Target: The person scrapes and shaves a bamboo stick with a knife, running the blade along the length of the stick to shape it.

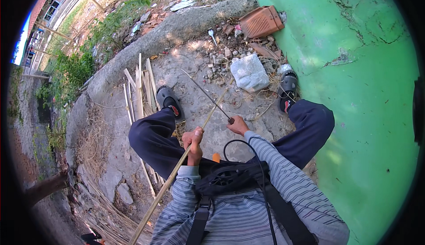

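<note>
My left hand (193,145) is closed around a long, pale bamboo strip (164,187). The strip slants from the lower left, past my left forearm, up to the ground between my feet. In my right hand (239,125) is the dark handle of a long, thin-bladed knife (204,91), its tip pointing away to the upper left. The blade crosses the strip a little beyond my left hand; whether the two touch, I cannot tell. On the ground beside my left shoe (168,99) lie several split bamboo pieces (141,95).
A whitish stone block (249,72) lies near my right shoe (287,87), among rubble. Behind it, an orange-brown plastic basket (261,22) leans by the green wall (367,125) on my right. A low concrete kerb (177,30) curves around the far and left sides. Thin shavings litter the ground.
</note>
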A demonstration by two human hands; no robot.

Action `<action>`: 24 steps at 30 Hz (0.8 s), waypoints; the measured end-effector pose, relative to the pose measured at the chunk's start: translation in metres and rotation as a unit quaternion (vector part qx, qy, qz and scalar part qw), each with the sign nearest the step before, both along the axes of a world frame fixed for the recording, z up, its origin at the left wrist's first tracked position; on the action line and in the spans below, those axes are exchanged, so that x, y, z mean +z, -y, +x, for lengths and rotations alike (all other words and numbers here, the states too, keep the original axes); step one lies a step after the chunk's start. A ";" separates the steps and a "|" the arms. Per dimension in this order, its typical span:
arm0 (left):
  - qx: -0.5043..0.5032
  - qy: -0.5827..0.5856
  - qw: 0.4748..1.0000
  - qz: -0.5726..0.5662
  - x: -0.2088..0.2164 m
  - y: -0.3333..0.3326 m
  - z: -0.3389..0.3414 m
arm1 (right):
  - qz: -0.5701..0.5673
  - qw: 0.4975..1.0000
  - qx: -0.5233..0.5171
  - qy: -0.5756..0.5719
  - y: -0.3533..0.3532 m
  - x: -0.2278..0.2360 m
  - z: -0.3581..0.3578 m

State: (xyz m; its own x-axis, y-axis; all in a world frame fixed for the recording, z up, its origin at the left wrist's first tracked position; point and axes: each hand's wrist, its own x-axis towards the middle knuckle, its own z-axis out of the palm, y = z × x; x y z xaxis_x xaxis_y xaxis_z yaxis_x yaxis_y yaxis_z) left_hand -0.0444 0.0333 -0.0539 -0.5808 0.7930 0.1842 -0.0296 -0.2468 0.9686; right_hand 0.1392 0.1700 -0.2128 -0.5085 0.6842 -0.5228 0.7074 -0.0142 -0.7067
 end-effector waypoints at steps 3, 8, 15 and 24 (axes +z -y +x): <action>0.001 0.004 1.000 0.015 -0.001 -0.009 -0.002 | 0.059 0.998 0.002 -0.012 -0.010 0.001 0.000; 0.022 0.016 0.999 -0.017 -0.001 -0.002 -0.007 | 0.028 0.997 0.018 -0.062 0.011 0.008 -0.006; -0.028 -0.019 0.999 0.009 0.001 -0.012 0.003 | 0.071 0.996 -0.037 0.029 -0.015 -0.029 0.018; 0.007 0.075 0.997 0.016 0.008 -0.022 -0.004 | 0.030 0.998 -0.047 0.040 -0.015 -0.028 0.022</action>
